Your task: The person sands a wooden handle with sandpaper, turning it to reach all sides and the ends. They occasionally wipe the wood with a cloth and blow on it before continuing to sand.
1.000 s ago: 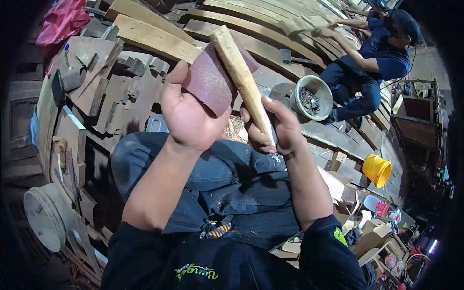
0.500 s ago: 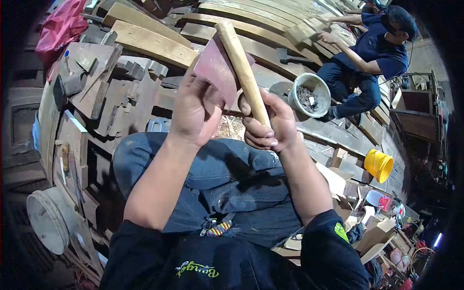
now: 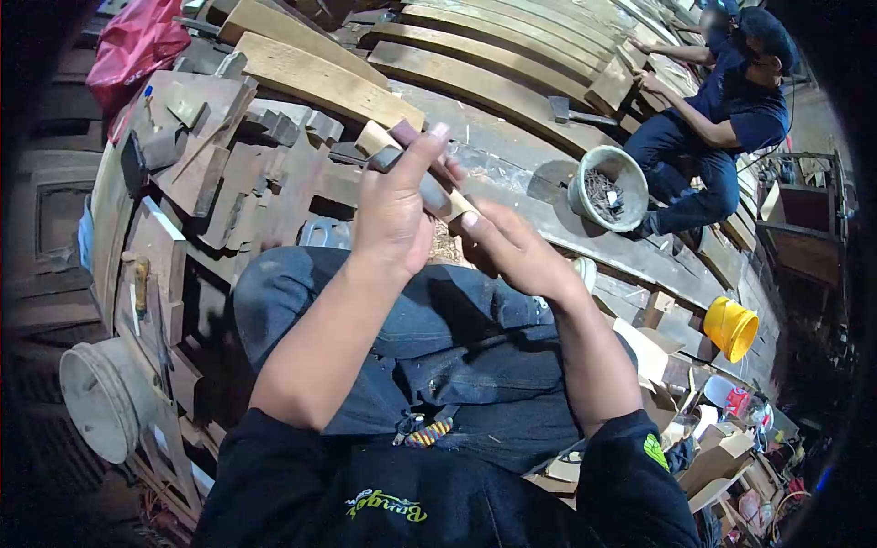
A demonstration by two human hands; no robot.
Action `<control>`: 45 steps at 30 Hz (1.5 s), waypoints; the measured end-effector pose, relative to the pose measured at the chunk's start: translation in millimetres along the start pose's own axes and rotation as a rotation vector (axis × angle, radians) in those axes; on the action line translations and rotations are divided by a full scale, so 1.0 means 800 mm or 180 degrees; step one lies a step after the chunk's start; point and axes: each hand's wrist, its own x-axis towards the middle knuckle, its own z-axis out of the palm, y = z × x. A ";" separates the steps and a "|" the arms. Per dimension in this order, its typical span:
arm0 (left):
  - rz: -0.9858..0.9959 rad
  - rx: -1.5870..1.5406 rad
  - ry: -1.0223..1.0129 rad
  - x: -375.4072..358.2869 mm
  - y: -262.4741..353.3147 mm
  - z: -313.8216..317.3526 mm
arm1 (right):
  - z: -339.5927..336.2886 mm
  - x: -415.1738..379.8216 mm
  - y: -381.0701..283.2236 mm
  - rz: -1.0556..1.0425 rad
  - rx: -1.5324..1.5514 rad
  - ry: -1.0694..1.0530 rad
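My left hand (image 3: 388, 219) is closed round a piece of reddish sandpaper (image 3: 404, 133), which is folded over a pale wooden stick (image 3: 375, 140). The thumb lies along the top and part of the sheet is hidden by the fingers. My right hand (image 3: 523, 245) grips the lower end of the stick, its thumb pressed on the wood. The stick slants up to the left above my lap, its far tip showing past the sandpaper.
A bucket of dark scraps (image 3: 607, 190) and a hammer (image 3: 580, 113) are ahead right, near a seated person (image 3: 708, 119). Long planks (image 3: 484, 87) run across the back. A yellow bucket (image 3: 731, 329) stands right, a white bucket (image 3: 96, 402) left, near a chisel-like tool (image 3: 141, 285).
The sandpaper, held loosely beside the stick before, is now wrapped round it by my left hand. The stick has tilted further left and lower, and my right hand has turned palm down.
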 end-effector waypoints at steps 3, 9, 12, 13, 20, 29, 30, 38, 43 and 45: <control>-0.0062 -0.0069 -0.0174 -0.005 0.005 0.003 | -0.011 0.003 0.013 -0.0009 0.0088 -0.0546; -0.0317 0.0007 -0.2139 -0.015 0.011 0.004 | -0.011 -0.009 0.012 0.1276 0.2425 -0.2031; -0.0309 -0.0168 -0.2407 -0.020 0.013 0.004 | -0.014 -0.008 0.036 0.1637 0.3070 -0.2563; -0.0566 -0.0256 -0.2708 -0.019 0.015 0.001 | -0.013 -0.011 0.037 0.1434 0.1886 -0.2043; -0.0119 0.0060 -0.1208 -0.021 0.001 0.006 | 0.000 -0.002 0.011 0.0501 -0.0388 -0.0331; -0.0373 -0.0013 -0.1427 -0.015 0.007 0.002 | -0.005 -0.001 -0.001 0.0568 0.0081 -0.0899; -0.0330 -0.0031 -0.1948 -0.014 0.005 -0.001 | -0.012 -0.009 -0.011 0.1260 0.0431 -0.1069; -0.0123 -0.0102 -0.1693 -0.008 0.011 -0.003 | 0.003 0.001 -0.005 0.0969 0.0379 -0.0879; -0.0166 -0.0027 -0.1298 -0.003 0.013 -0.003 | 0.028 -0.004 0.012 0.0016 -0.0344 0.0122; -0.0500 -0.0337 -0.1861 -0.003 0.017 -0.003 | 0.006 -0.010 -0.020 0.1328 0.1167 -0.1069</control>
